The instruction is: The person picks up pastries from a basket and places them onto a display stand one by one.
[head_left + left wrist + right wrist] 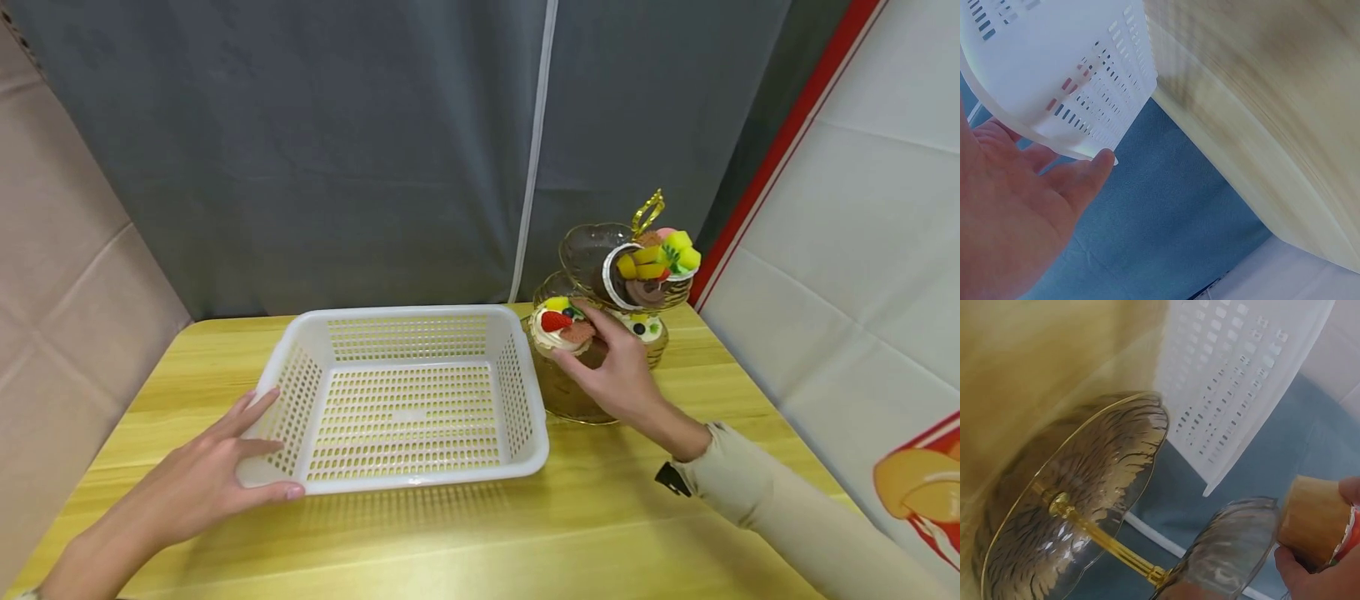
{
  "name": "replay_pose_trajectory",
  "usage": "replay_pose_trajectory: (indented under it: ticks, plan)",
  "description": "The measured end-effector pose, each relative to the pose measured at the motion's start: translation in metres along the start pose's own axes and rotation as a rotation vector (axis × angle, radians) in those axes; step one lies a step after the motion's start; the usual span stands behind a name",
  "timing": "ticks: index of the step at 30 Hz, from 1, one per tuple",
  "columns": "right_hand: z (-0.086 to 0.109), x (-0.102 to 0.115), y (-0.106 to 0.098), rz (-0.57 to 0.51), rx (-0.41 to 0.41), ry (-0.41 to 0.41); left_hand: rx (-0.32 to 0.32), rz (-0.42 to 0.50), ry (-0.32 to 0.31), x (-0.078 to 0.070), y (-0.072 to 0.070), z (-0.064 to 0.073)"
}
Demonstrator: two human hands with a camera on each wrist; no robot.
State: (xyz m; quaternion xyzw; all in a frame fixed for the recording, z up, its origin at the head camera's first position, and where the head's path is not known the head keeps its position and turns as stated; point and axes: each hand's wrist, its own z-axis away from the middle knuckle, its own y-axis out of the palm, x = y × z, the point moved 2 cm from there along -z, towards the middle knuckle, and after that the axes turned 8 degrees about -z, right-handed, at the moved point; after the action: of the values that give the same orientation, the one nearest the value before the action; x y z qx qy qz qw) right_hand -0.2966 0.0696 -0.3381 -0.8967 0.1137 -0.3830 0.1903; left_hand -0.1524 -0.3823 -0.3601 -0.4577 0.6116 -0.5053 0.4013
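Note:
A white perforated plastic basket [408,417] sits on the table. My left hand [213,467] grips its left side, fingers over the rim, thumb by the near corner; through the slots in the left wrist view, fingertips [1067,83] show faintly. Between thumb and fingers, my right hand [618,371] holds a cupcake [561,323] with cream, a strawberry and a brown wafer. The right wrist view shows its tan side [1313,515] close against a glass tier [1222,550]; whether they touch, I cannot tell. This tier belongs to a gold-rimmed tiered stand [573,392] right of the basket.
On the stand's top tier are a chocolate cupcake [633,279] and a fruit-topped one [681,252]. Another cream cupcake [643,327] sits lower, behind my right hand. A grey curtain [337,167] hangs behind the wooden table [465,542]; pale panels [847,275] flank it.

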Motion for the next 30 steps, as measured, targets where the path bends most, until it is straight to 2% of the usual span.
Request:
replay_pose_trajectory:
  ticks: [8,14,20,25,30]
  plan:
    - [0.004,-0.01,-0.008,0.027,-0.065,0.004,-0.002,-0.002,0.002,0.0,-0.001,0.0]
    - [0.002,-0.016,-0.012,0.071,-0.09,-0.028,0.003,-0.002,-0.001,0.001,0.0,-0.001]
    - [0.0,-0.02,-0.012,0.157,-0.069,-0.033,-0.008,-0.002,0.011,0.001,0.001,0.0]
    - [0.001,-0.019,-0.009,0.186,-0.02,-0.044,-0.009,0.0,0.014,0.002,0.002,0.0]
    - [0.003,-0.018,-0.007,0.236,0.006,-0.024,-0.021,-0.003,0.019,0.002,0.002,0.001]
